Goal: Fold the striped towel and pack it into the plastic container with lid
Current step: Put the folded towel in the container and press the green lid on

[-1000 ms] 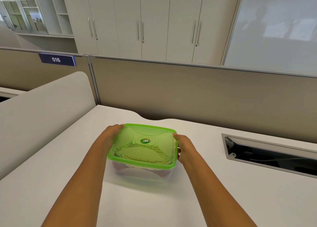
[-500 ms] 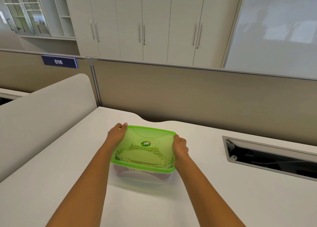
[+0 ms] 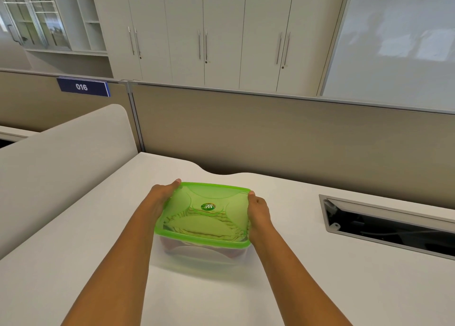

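A clear plastic container point(image 3: 197, 250) stands on the white desk point(image 3: 320, 276), capped by a translucent green lid point(image 3: 209, 197). The striped towel point(image 3: 194, 229) lies inside; its brown stripes show through the lid and the front wall. My left hand point(image 3: 160, 200) clasps the lid's left edge, thumb at the far left corner. My right hand point(image 3: 258, 210) clasps the right edge, fingertip at the far right corner. Both hands press against the container's sides.
A cable slot point(image 3: 384, 227) with a grey metal frame is sunk into the desk at the right. A beige partition point(image 3: 270, 133) runs along the desk's far edge, and a rounded grey divider point(image 3: 61, 158) borders the left side.
The container with both hands on it has slid a little farther from me across the desk. My hands have crept forward along the lid's edges toward its far corners.
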A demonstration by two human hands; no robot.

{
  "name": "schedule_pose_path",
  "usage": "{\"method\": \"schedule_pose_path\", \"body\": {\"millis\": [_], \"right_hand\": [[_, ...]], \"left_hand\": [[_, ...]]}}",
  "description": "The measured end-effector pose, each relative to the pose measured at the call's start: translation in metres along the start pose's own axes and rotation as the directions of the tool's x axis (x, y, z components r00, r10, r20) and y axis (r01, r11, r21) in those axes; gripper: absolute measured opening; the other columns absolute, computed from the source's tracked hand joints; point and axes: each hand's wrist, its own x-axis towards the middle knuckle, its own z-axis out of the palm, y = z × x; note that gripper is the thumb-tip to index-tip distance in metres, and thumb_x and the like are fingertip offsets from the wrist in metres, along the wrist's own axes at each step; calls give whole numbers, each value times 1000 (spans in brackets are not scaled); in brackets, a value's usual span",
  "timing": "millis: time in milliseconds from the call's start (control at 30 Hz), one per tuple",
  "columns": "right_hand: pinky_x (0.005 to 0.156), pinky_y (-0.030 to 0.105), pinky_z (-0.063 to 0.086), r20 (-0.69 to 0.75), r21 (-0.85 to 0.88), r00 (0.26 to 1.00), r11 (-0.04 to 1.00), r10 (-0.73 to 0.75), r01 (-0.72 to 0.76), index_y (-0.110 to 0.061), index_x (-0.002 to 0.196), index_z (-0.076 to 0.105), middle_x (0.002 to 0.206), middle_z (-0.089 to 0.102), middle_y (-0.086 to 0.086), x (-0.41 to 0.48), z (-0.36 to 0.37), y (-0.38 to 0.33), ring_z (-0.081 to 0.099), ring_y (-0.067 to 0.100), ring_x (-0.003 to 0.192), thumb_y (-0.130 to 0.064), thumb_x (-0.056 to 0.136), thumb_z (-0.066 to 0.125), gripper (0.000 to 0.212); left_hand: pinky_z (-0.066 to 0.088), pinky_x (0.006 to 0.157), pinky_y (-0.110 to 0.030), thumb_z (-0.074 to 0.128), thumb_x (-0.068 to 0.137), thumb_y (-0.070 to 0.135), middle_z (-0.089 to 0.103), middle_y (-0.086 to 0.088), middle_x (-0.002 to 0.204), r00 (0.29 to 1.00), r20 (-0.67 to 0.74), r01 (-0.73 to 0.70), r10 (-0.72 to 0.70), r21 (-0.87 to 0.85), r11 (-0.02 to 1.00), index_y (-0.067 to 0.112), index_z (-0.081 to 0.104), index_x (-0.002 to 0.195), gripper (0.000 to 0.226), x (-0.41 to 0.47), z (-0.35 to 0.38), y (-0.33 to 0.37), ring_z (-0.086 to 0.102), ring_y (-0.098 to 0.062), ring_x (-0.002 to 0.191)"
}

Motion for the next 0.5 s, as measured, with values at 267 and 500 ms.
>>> {"method": "schedule_pose_path", "body": {"millis": [267, 500], "right_hand": [[98, 45, 47, -12, 63, 1000, 998, 22, -21, -8, 120, 55, 126, 57, 16, 7, -2, 2, 55, 34, 113, -28, 96, 43, 34], [81, 33, 45, -46, 12, 999, 1000, -22, 23, -12, 117, 56, 123, 57, 13, 5, -2, 5, 52, 27, 96, -36, 97, 42, 35]], "left_hand": [[43, 77, -36, 64, 82, 43, 59, -22, 122, 999, -32, -12, 12, 7, 1000, -4, 54, 119, 61, 5, 1, -1, 54, -31, 91], [40, 99, -39, 59, 85, 46, 60, -18, 123, 982, -122, -126, 146, 158, 979, 4, 66, 109, 48, 3, 4, -4, 47, -36, 122]]}}
